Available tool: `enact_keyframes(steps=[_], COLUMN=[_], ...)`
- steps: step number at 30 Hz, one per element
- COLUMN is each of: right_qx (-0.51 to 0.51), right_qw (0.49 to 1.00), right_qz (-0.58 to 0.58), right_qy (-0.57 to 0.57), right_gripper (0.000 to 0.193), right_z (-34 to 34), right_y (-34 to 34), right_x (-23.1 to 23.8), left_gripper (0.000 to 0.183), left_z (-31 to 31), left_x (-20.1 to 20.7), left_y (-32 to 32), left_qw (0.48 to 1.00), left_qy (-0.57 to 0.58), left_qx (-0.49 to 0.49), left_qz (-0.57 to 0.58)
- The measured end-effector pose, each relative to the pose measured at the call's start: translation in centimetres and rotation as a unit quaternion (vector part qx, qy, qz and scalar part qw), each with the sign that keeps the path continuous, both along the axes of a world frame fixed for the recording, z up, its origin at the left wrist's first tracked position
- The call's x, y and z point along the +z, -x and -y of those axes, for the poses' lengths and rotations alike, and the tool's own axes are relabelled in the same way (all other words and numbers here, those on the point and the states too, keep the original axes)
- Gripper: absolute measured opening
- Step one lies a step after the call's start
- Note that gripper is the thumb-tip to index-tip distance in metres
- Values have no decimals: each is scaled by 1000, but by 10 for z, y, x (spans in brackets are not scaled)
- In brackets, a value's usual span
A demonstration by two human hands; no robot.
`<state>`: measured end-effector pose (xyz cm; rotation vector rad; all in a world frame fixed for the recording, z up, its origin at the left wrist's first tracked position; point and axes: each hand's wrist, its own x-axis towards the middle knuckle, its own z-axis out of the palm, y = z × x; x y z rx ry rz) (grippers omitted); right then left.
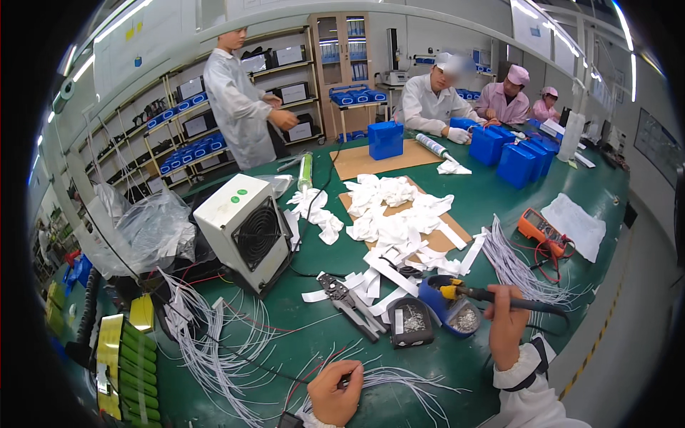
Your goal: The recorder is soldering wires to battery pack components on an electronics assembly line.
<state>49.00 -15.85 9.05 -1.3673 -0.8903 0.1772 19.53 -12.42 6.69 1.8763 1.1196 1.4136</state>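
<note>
My right hand [505, 324] grips a black-handled soldering iron [492, 294] whose yellow-collared tip reaches left over a blue holder with a cleaning pad [457, 314]. My left hand [334, 392] pinches thin white wires [399, 376] low on the green table [499, 192], with a red wire running beside them. A small black tray of metal bits [412, 322] and a grey crimping tool [349, 299] lie between the hands. White paper strips [389, 274] lie just beyond.
A white box fan [246, 232] stands at left beside a clear plastic bag [146, 228]. Green cell pack [125, 367] at lower left. Orange multimeter [544, 230], blue battery blocks [517, 153], cardboard sheets with white cloths [392, 207]. Several people in coats work at the far side.
</note>
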Motion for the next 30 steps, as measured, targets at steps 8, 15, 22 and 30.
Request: enact_keyframes(steps=[8, 15, 22, 30], right_qx=[186, 338, 293, 334], right_qw=[911, 884, 906, 867], right_qz=[-340, -161, 216, 209], right_qy=[139, 282, 217, 305], right_gripper=[42, 21, 17, 23], right_z=[-3, 9, 13, 5], right_y=[30, 57, 60, 27], right_x=[-15, -16, -12, -9], left_gripper=[9, 8, 9, 8], left_z=[4, 8, 9, 6], left_x=[2, 1, 2, 2], left_y=[-1, 4, 3, 9], left_qw=[1000, 998, 982, 982], left_qy=[-1, 37, -2, 15], left_qx=[4, 12, 15, 12], left_qz=[-1, -39, -187, -188])
